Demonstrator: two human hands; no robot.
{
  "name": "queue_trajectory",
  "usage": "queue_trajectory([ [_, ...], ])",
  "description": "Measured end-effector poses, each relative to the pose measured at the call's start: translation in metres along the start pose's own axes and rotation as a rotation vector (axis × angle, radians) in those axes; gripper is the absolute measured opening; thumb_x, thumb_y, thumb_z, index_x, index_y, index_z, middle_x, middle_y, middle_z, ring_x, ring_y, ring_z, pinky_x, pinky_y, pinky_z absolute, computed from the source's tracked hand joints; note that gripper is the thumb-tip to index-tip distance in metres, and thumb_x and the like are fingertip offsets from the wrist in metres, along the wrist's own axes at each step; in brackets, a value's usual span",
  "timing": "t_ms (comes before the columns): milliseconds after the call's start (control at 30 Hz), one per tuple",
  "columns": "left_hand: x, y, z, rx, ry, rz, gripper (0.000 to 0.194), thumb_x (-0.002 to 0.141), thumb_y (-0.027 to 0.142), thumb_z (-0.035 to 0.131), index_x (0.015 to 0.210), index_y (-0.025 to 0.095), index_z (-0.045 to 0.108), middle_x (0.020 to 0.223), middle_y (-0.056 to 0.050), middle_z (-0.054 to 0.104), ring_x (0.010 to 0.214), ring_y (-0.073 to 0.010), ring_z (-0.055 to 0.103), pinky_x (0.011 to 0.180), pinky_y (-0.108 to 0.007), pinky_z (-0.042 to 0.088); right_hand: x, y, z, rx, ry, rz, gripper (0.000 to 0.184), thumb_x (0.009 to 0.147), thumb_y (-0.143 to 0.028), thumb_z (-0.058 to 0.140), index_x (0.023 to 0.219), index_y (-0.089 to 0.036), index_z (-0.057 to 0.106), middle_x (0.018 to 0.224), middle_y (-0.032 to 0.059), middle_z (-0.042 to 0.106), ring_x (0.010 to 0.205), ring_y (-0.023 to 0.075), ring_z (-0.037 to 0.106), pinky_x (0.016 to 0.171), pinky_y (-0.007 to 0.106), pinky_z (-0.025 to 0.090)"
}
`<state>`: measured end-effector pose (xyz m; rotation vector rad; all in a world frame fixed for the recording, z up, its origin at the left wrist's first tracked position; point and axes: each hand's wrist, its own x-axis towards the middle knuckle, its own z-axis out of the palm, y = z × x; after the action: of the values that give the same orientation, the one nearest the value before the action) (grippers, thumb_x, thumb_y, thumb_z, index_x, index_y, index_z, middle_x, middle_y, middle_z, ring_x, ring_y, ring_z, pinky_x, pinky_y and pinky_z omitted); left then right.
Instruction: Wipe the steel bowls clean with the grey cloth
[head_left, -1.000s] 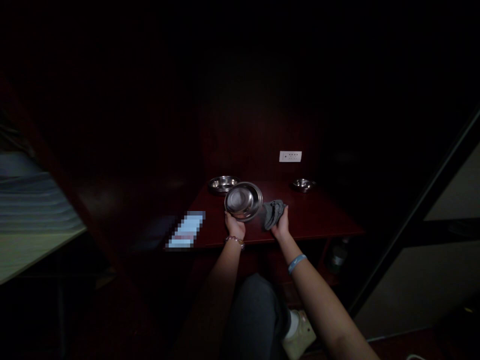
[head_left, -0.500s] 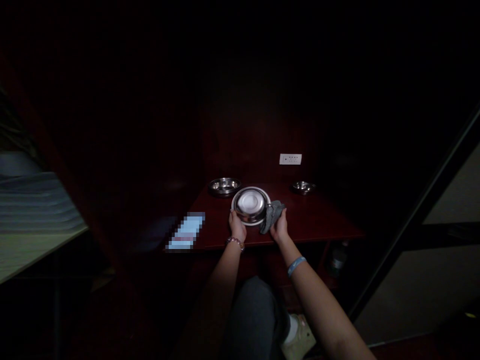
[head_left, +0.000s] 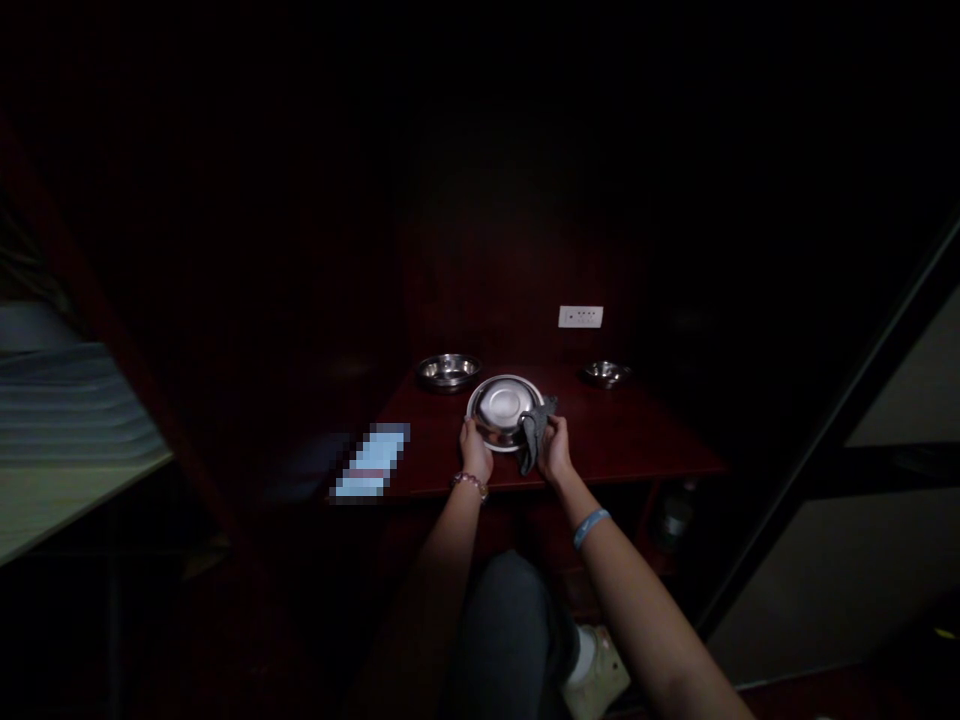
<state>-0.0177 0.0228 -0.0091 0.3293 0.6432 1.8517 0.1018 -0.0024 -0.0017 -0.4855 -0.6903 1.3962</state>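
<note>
A shiny metal bowl [head_left: 504,408] is held bottom up and tilted above the dark red tabletop [head_left: 630,440]. My left hand [head_left: 475,452] is closed on the lower left of its rim. At the bowl's right side, my right hand [head_left: 555,452] grips a grey cloth [head_left: 534,432] that lies against the bowl's wall. Part of the cloth hangs below the rim, and some of the right fingers are hidden behind it.
Behind the left hand stands a wide metal bowl [head_left: 448,372]; a smaller metal bowl [head_left: 606,374] sits at the back right. A blurred-out bright rectangle [head_left: 372,462] lies at the left edge. Stacked trays [head_left: 67,405] stand far left. A socket [head_left: 581,317] is on the wall.
The right hand and cloth have shifted slightly left, over more of the bowl's wall. The bowl has moved a little to the right. The left hand stays at its rim.
</note>
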Motion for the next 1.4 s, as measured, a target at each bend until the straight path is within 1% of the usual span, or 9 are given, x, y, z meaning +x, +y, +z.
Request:
queue_trajectory([
  [133,0.003,0.0,-0.002,-0.023,0.004,-0.023,0.022,0.099,0.031,0.051,0.09,0.017,0.065,0.09,-0.005,0.071,0.081,-0.0149,0.066,0.083,-0.029,0.053,0.003,0.005,-0.001,-0.053,0.08,-0.041,0.022,0.088,-0.035,0.057,0.097,-0.02,0.071,0.084,-0.0013,0.079,0.083,0.0158,0.073,0.085,0.025,0.057],
  [300,0.007,-0.001,-0.004,0.013,0.031,-0.036,0.025,0.101,0.03,0.046,0.092,0.017,0.066,0.097,-0.006,0.072,0.088,-0.0143,0.068,0.093,-0.031,0.052,0.003,0.006,-0.004,-0.122,0.136,-0.09,0.021,0.084,-0.035,0.071,0.097,-0.018,0.071,0.087,0.0006,0.08,0.08,0.0137,0.073,0.08,0.023,0.056],
  [433,0.007,-0.002,-0.004,0.042,0.041,0.019,0.023,0.1,0.031,0.049,0.096,0.018,0.067,0.104,-0.007,0.073,0.099,-0.0158,0.068,0.1,-0.033,0.049,0.001,0.005,-0.005,-0.19,0.085,-0.063,0.031,0.087,-0.047,0.069,0.088,-0.017,0.071,0.082,0.0045,0.079,0.077,0.0149,0.074,0.075,0.023,0.056],
  [600,0.003,-0.001,-0.002,0.093,0.026,0.039,0.026,0.1,0.029,0.047,0.091,0.017,0.067,0.095,-0.006,0.073,0.097,-0.016,0.069,0.098,-0.033,0.051,0.005,0.007,-0.008,-0.206,0.111,-0.038,0.032,0.094,-0.047,0.061,0.092,-0.018,0.073,0.086,0.0042,0.08,0.079,0.0137,0.075,0.077,0.022,0.058],
  [933,-0.011,-0.002,0.003,0.227,-0.341,-0.021,0.028,0.098,0.034,0.054,0.113,0.017,0.07,0.129,-0.012,0.07,0.126,-0.0201,0.061,0.113,-0.034,0.042,0.022,0.011,-0.028,0.058,0.284,-0.043,0.04,0.103,-0.041,0.04,0.103,-0.018,0.072,0.1,0.0048,0.08,0.093,0.0134,0.076,0.095,0.027,0.058],
  [1033,-0.013,-0.002,0.002,0.355,-0.355,-0.07,0.031,0.097,0.038,0.056,0.115,0.017,0.069,0.122,-0.012,0.073,0.119,-0.0231,0.066,0.111,-0.04,0.045,0.024,0.01,-0.029,0.088,0.305,-0.03,0.042,0.104,-0.044,0.036,0.101,-0.022,0.072,0.102,0.0023,0.08,0.098,0.0127,0.075,0.102,0.03,0.055],
  [1167,-0.014,-0.003,0.001,0.425,-0.354,-0.111,0.025,0.094,0.037,0.061,0.103,0.016,0.072,0.097,-0.015,0.076,0.102,-0.0273,0.072,0.102,-0.046,0.051,0.024,0.007,-0.028,0.106,0.304,-0.046,0.044,0.104,-0.046,0.034,0.097,-0.025,0.072,0.099,0.0003,0.08,0.101,0.0131,0.074,0.103,0.032,0.055],
  [1300,-0.015,-0.004,0.0,0.315,-0.368,-0.152,0.015,0.091,0.028,0.066,0.094,0.015,0.073,0.088,-0.015,0.075,0.093,-0.0265,0.073,0.094,-0.041,0.055,0.023,0.008,-0.027,0.101,0.271,-0.052,0.039,0.102,-0.044,0.039,0.094,-0.025,0.073,0.095,0.0005,0.08,0.102,0.0153,0.074,0.103,0.035,0.055],
  [1400,-0.015,-0.003,-0.003,0.316,-0.37,-0.098,0.013,0.091,0.027,0.066,0.089,0.016,0.072,0.086,-0.011,0.076,0.085,-0.0223,0.071,0.09,-0.037,0.056,0.023,0.011,-0.028,0.064,0.24,-0.058,0.038,0.101,-0.046,0.042,0.095,-0.025,0.073,0.097,0.0017,0.08,0.104,0.0155,0.073,0.102,0.035,0.056],
])
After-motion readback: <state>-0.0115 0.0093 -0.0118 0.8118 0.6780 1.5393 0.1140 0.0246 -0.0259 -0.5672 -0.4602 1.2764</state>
